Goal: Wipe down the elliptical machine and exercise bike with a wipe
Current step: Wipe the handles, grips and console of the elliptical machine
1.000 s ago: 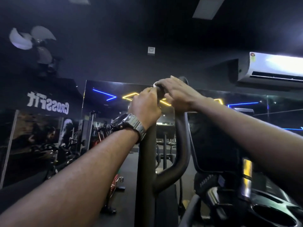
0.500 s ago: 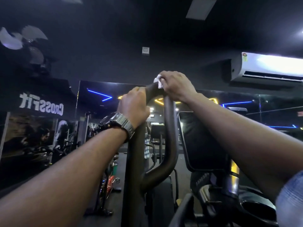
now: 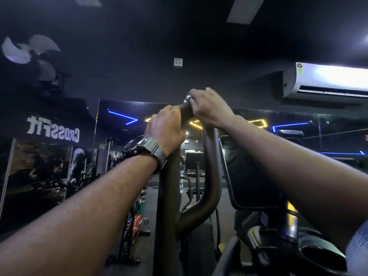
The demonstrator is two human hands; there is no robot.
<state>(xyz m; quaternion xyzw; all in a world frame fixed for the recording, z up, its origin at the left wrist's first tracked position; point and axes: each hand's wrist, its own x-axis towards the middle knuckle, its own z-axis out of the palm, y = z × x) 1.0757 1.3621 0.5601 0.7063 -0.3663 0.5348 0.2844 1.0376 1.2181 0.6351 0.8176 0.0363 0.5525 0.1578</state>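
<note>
The right hand's fingers (image 3: 196,101) curl over the top bend of the dark, looped tubular handlebar of the elliptical machine (image 3: 211,156), pressing the small white crumpled wipe (image 3: 187,98), which now shows only at their tips. Compared with half a second ago, less wipe is visible. Just below, the left hand (image 3: 166,129) grips the same bar, steadying it. Judgement: the top bend is being wiped; the lower bar remains.

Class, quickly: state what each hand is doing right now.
Left hand: grips the handlebar.
Right hand: holds the wipe against the handlebar top.
</note>
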